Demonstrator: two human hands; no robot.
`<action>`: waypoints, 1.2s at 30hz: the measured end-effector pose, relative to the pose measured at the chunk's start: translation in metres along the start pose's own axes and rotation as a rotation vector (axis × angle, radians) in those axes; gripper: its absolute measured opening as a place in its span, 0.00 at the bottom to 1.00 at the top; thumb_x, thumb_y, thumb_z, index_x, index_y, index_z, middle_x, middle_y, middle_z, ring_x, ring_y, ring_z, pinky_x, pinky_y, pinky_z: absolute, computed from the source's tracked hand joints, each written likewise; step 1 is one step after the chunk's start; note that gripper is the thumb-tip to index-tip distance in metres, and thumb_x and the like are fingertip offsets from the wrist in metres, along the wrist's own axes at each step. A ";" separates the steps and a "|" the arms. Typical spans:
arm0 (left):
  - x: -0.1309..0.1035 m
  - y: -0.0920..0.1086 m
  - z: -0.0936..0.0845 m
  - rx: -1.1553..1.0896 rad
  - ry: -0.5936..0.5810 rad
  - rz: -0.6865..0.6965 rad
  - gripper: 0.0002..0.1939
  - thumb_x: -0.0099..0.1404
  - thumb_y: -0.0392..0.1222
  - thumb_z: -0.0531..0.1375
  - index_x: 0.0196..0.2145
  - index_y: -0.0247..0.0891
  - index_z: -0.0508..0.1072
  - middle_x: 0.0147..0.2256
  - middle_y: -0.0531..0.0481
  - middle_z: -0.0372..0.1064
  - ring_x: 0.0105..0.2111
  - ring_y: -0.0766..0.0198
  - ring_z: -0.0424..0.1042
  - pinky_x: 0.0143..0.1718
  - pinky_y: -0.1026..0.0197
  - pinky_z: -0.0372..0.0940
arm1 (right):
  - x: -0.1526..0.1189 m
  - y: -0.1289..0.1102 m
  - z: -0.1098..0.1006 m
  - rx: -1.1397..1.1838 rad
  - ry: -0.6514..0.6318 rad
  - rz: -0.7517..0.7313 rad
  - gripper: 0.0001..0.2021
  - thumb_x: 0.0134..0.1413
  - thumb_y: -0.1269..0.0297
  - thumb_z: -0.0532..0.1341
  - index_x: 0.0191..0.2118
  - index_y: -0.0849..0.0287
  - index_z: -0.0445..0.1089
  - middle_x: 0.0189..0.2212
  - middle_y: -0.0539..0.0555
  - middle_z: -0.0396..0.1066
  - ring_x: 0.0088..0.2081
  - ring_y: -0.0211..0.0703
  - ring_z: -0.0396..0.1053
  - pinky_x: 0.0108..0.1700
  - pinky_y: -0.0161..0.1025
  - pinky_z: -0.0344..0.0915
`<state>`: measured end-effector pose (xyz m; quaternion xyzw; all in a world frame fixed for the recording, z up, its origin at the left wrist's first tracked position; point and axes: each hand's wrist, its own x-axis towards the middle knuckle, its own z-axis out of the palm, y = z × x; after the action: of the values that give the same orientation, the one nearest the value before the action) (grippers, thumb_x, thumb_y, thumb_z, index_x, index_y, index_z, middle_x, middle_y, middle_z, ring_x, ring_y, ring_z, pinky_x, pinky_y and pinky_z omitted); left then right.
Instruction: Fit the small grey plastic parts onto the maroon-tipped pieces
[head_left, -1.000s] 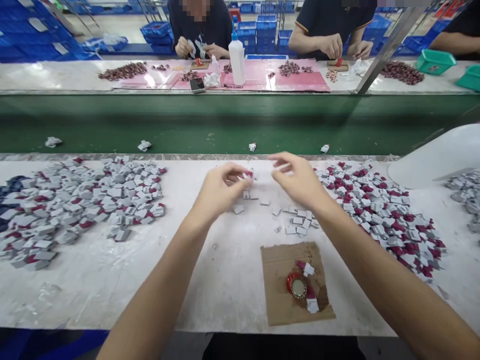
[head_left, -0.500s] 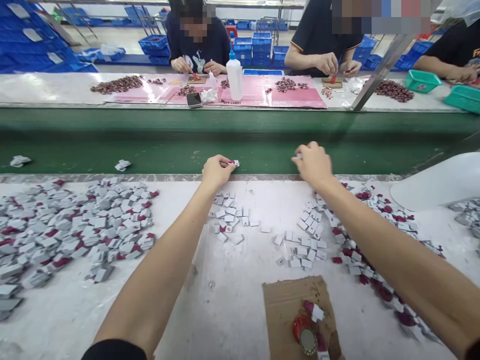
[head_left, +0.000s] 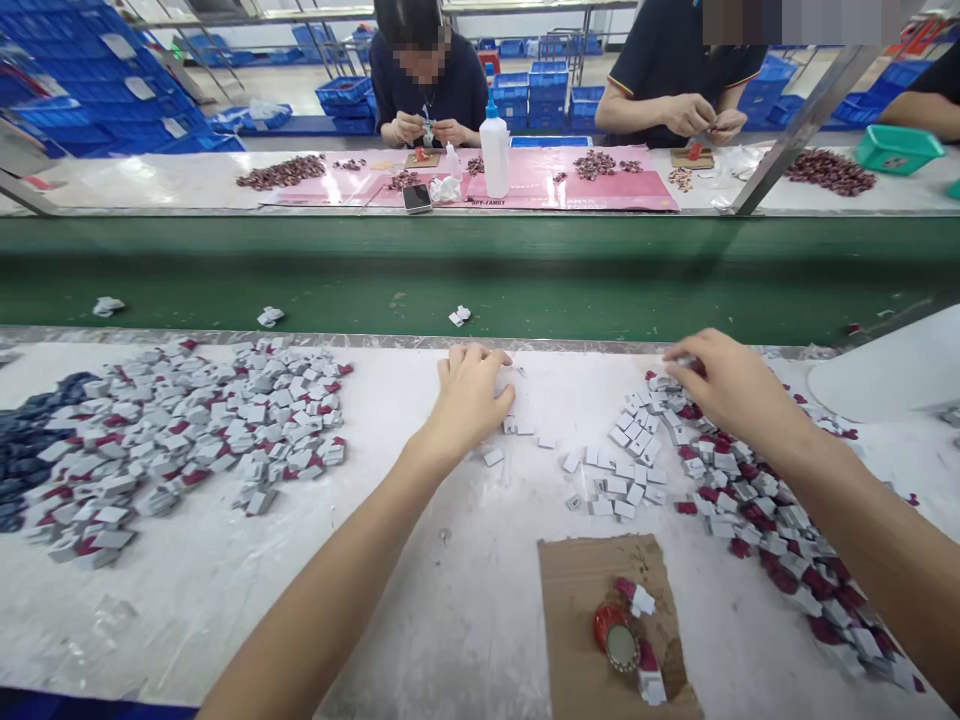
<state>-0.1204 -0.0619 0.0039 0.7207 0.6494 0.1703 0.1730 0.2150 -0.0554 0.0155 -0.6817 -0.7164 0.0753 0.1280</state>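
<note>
- L hand (head_left: 466, 402) over/beside small white pcs (head_left: 493, 457) on counter (head_left: 450, 620); grip hidden, can't tell.
- R hand (head_left: 731, 385) well apart, near gray/maroon pile (head_left: 726, 463); fingertips blurry, can't tell.
- Step: prob. handling pcs; calls for fine pinch.

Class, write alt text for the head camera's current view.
A person's left hand is by small white pieces, right hand by a heap of white-and-maroon parts, at a white tabletop; brown cardboard lies nearer the camera.
</note>
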 end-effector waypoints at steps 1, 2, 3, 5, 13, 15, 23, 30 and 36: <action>-0.008 0.000 -0.001 0.011 0.003 0.007 0.15 0.71 0.37 0.62 0.53 0.42 0.79 0.54 0.38 0.75 0.62 0.36 0.65 0.65 0.35 0.61 | -0.022 0.006 -0.006 0.004 0.000 -0.009 0.11 0.68 0.61 0.61 0.43 0.56 0.81 0.49 0.63 0.80 0.42 0.58 0.79 0.43 0.50 0.74; -0.016 0.000 -0.003 0.023 0.020 0.005 0.15 0.71 0.38 0.61 0.54 0.41 0.79 0.55 0.38 0.75 0.62 0.36 0.65 0.65 0.35 0.61 | -0.043 0.012 -0.010 0.009 0.008 -0.023 0.12 0.68 0.60 0.59 0.42 0.55 0.80 0.48 0.64 0.80 0.43 0.60 0.80 0.42 0.50 0.75; -0.024 -0.001 -0.004 0.033 0.042 -0.002 0.15 0.72 0.39 0.61 0.54 0.41 0.79 0.56 0.37 0.74 0.62 0.36 0.64 0.65 0.34 0.60 | -0.064 0.019 -0.012 0.019 0.024 -0.053 0.13 0.70 0.58 0.57 0.43 0.54 0.80 0.49 0.64 0.80 0.45 0.62 0.80 0.42 0.51 0.75; -0.038 -0.004 -0.004 0.042 0.066 -0.016 0.14 0.72 0.42 0.62 0.53 0.43 0.80 0.58 0.37 0.73 0.62 0.36 0.64 0.65 0.33 0.60 | -0.096 0.029 -0.012 0.039 0.064 -0.101 0.14 0.71 0.56 0.55 0.44 0.51 0.78 0.49 0.63 0.81 0.48 0.65 0.81 0.43 0.55 0.76; -0.057 0.002 0.014 0.130 0.044 0.061 0.17 0.72 0.38 0.61 0.55 0.46 0.83 0.67 0.36 0.68 0.67 0.33 0.61 0.65 0.32 0.60 | -0.146 0.028 -0.015 0.252 0.304 -0.030 0.11 0.70 0.54 0.61 0.52 0.40 0.77 0.56 0.64 0.82 0.59 0.69 0.81 0.54 0.66 0.80; -0.060 0.004 0.013 0.142 0.062 0.064 0.16 0.72 0.39 0.62 0.55 0.45 0.82 0.67 0.34 0.68 0.66 0.32 0.61 0.65 0.31 0.60 | -0.162 0.021 -0.015 0.421 0.297 0.086 0.15 0.67 0.50 0.66 0.55 0.44 0.76 0.57 0.64 0.81 0.56 0.68 0.83 0.50 0.62 0.83; -0.071 0.013 0.024 0.234 0.148 0.040 0.07 0.74 0.38 0.61 0.41 0.40 0.80 0.62 0.31 0.72 0.65 0.32 0.63 0.64 0.33 0.60 | -0.237 -0.016 0.005 0.567 0.156 0.144 0.12 0.70 0.50 0.68 0.52 0.45 0.84 0.49 0.55 0.88 0.47 0.58 0.87 0.46 0.51 0.86; -0.065 0.019 0.038 0.264 0.221 0.012 0.09 0.73 0.42 0.63 0.48 0.40 0.80 0.59 0.31 0.73 0.63 0.30 0.64 0.63 0.33 0.60 | -0.267 -0.015 0.027 0.543 0.210 0.119 0.07 0.72 0.57 0.66 0.48 0.49 0.81 0.46 0.58 0.85 0.44 0.58 0.85 0.45 0.53 0.84; -0.065 0.022 0.039 0.301 0.257 -0.039 0.09 0.74 0.42 0.62 0.48 0.39 0.79 0.59 0.29 0.73 0.64 0.30 0.64 0.64 0.32 0.59 | -0.274 -0.013 0.042 0.557 0.242 0.076 0.06 0.74 0.60 0.64 0.44 0.48 0.80 0.44 0.57 0.84 0.49 0.61 0.83 0.51 0.58 0.80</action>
<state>-0.0895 -0.1299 -0.0221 0.6979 0.6982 0.1585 -0.0179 0.2008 -0.3258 -0.0427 -0.6508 -0.6216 0.1917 0.3916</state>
